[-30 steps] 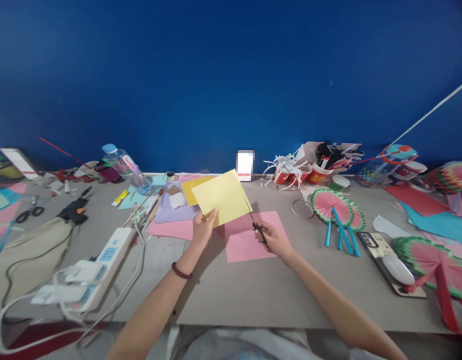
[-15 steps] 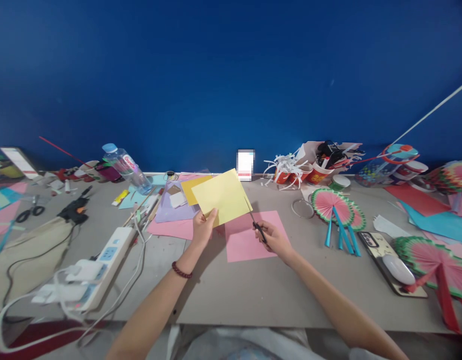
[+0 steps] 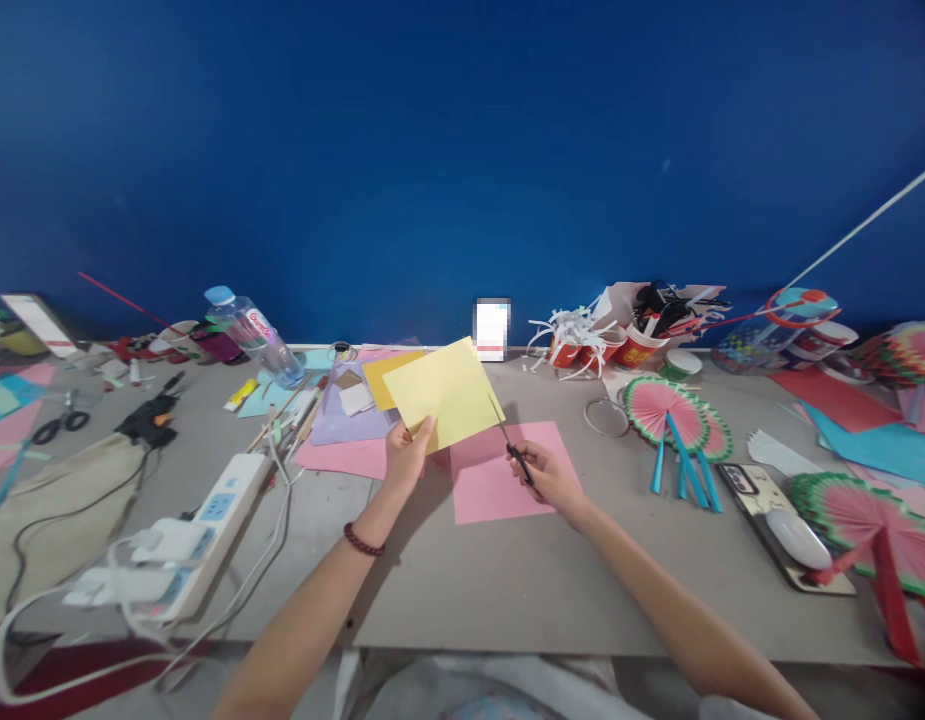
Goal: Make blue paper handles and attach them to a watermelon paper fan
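A sheet of light yellow paper (image 3: 445, 392) is held up over the table, pinched at its lower left corner by my left hand (image 3: 407, 455). My right hand (image 3: 544, 473) grips the black handles of a pair of scissors (image 3: 520, 463). Their blades meet the right edge of the yellow sheet near its lower right corner, where a narrow strip lies along the edge. Beneath the hands a pink paper square (image 3: 499, 490) lies flat on the table. Darker yellow paper (image 3: 383, 375) shows behind the left side of the sheet.
To the left are a power strip (image 3: 214, 530) with cables, a tilted water bottle (image 3: 256, 335) and a glue gun (image 3: 153, 415). On the right lie paper fans (image 3: 663, 408), a phone (image 3: 743, 500) and a white mouse (image 3: 798, 537). Cups (image 3: 634, 345) stand along the blue wall.
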{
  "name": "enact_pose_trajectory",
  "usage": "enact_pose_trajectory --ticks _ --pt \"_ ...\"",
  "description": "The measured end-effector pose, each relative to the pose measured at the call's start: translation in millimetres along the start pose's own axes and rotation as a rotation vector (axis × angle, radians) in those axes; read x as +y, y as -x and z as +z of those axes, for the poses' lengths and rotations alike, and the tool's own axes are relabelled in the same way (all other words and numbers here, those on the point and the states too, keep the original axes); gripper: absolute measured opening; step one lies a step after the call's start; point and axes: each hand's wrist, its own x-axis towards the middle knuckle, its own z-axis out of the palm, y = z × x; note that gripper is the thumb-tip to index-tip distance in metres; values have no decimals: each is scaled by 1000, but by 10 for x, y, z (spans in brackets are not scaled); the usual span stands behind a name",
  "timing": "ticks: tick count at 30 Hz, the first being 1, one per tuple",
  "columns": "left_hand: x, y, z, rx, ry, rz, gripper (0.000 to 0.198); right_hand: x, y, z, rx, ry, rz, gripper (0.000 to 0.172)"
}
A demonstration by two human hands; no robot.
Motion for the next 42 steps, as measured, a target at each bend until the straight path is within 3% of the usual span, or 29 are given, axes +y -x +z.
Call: enact_pose_trajectory --ticks 28,42 --pt "63 27 31 58 4 -35 46 -3 -9 -3 21 9 8 40" --pt "48 11 17 26 -1 -6 48 -41 10 10 29 7 9 37"
